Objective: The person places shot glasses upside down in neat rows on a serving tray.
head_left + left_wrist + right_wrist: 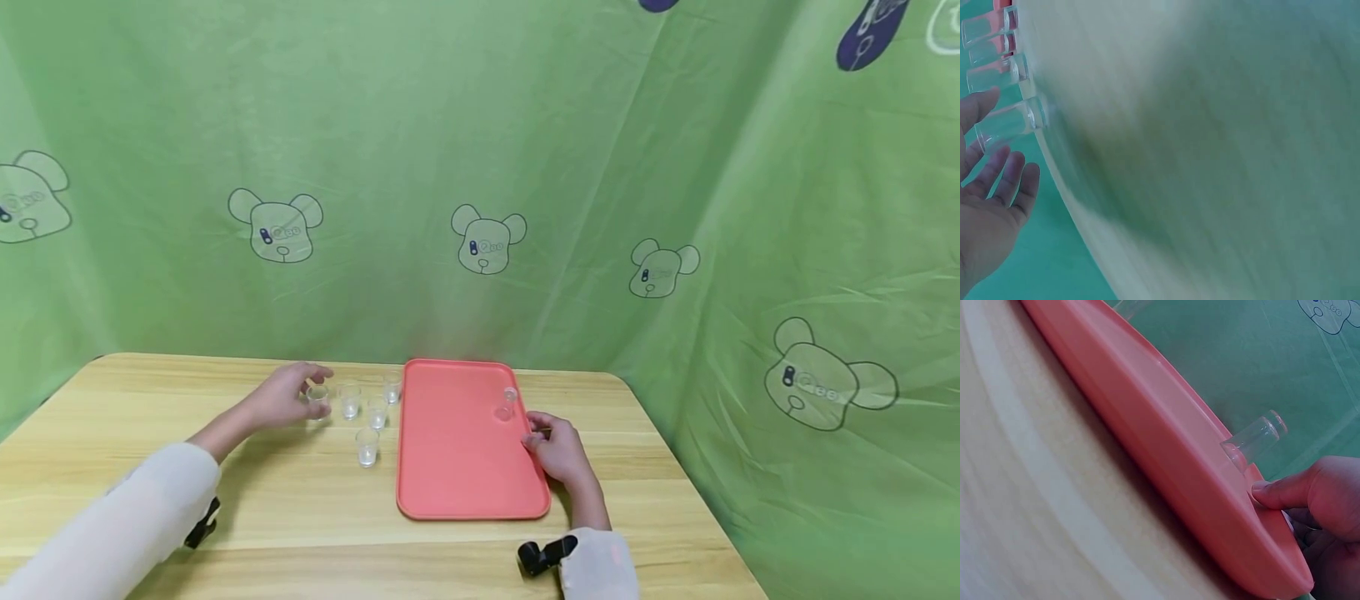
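Red tray (465,467), edge (545,490) in right hand (561,450), broad tabletop (337,533) in front.

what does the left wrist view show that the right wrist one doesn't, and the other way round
Only the left wrist view: the left hand at a clear glass. Only the right wrist view: the right hand gripping the red tray, the glass standing on the tray and a bear print. Both: that tray, just a sliver in the left wrist view, the wooden table and the green curtain.

Head cam fwd/dn; wrist cams (546,557) close, tilted, prob. share tray (472,467).
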The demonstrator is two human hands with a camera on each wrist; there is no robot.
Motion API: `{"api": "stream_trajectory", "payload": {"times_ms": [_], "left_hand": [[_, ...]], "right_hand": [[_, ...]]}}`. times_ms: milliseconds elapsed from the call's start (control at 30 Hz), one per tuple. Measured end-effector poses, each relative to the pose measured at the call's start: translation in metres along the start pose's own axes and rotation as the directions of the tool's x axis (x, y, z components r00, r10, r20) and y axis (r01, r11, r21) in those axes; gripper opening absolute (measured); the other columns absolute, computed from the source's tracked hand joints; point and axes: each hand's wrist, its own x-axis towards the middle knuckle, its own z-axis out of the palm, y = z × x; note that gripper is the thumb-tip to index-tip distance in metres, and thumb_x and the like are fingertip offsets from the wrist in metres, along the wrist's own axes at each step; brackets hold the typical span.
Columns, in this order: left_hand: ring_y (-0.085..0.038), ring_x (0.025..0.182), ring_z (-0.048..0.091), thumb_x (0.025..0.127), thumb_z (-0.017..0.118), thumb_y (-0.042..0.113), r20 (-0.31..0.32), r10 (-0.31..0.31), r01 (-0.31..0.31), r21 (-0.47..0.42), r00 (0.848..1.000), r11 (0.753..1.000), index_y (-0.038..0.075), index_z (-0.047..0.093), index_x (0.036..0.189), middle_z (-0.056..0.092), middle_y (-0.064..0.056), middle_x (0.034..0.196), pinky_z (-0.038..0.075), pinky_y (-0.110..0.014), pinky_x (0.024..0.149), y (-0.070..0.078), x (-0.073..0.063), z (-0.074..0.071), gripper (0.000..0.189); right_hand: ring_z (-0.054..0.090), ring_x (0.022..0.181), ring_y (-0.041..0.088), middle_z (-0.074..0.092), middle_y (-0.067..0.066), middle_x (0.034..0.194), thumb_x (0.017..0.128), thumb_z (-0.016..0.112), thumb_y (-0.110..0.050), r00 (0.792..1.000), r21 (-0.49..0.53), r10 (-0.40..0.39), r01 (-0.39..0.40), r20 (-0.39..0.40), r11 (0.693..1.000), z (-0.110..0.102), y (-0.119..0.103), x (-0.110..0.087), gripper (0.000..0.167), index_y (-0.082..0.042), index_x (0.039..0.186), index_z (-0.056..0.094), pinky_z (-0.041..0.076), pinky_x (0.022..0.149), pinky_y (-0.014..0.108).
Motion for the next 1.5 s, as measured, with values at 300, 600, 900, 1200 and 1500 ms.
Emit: {"api": "stream_trajectory", "payload": {"times_ms": [300,600,900,1200,1500], "left_hand": [[-0.028,0.092,0.067,0.081,0.085,0.012,0.014,0.000,0.001,-0.043,1.000,0.999,-0.009,0.057,0.134,0.067,-0.021,0.112,0.058,-0.048,0.086,-0.003,-0.002,0.008,0.063],[-0.021,0.088,0.065,0.081,0.084,0.010,0.054,-0.048,0.051,-0.059,0.997,0.997,-0.008,0.053,0.139,0.065,-0.021,0.116,0.059,-0.035,0.076,-0.006,-0.004,0.008,0.068],[-0.018,0.085,0.063,0.081,0.084,0.007,0.067,-0.078,0.084,-0.089,0.995,0.993,-0.008,0.054,0.137,0.066,-0.013,0.104,0.057,-0.029,0.072,-0.012,-0.005,0.008,0.065],[-0.021,0.089,0.062,0.082,0.084,0.012,0.106,-0.131,0.145,-0.131,0.986,0.981,-0.010,0.060,0.126,0.066,-0.010,0.098,0.057,-0.035,0.080,-0.016,-0.009,0.006,0.055],[-0.021,0.088,0.060,0.086,0.081,0.014,0.149,-0.122,0.147,-0.168,0.981,0.975,-0.010,0.064,0.122,0.065,-0.008,0.094,0.055,-0.037,0.081,-0.015,-0.010,0.004,0.047]], "right_hand": [[0.061,0.091,0.023,0.067,0.018,0.112,0.096,0.063,0.004,1.000,0.002,0.006,-0.006,-0.003,1.000,0.000,0.001,0.000,0.042,0.005,0.138,0.059,0.053,0.076,0.028],[0.058,0.089,0.024,0.066,0.017,0.110,0.095,0.064,0.004,1.000,0.011,0.013,-0.013,-0.005,1.000,0.001,0.002,0.002,0.043,0.004,0.138,0.059,0.051,0.074,0.027],[0.058,0.088,0.023,0.066,0.016,0.110,0.095,0.065,0.003,1.000,0.014,0.025,-0.025,-0.005,1.000,0.001,0.001,0.003,0.043,0.003,0.138,0.060,0.050,0.074,0.028],[0.059,0.089,0.023,0.067,0.017,0.112,0.096,0.064,0.003,1.000,0.014,0.016,-0.016,0.000,1.000,0.002,0.000,0.003,0.043,0.003,0.138,0.059,0.050,0.075,0.028],[0.058,0.089,0.023,0.066,0.016,0.112,0.096,0.063,0.002,0.999,0.018,0.039,-0.039,0.002,0.999,0.001,0.000,0.002,0.044,0.002,0.139,0.059,0.050,0.075,0.029]]}}
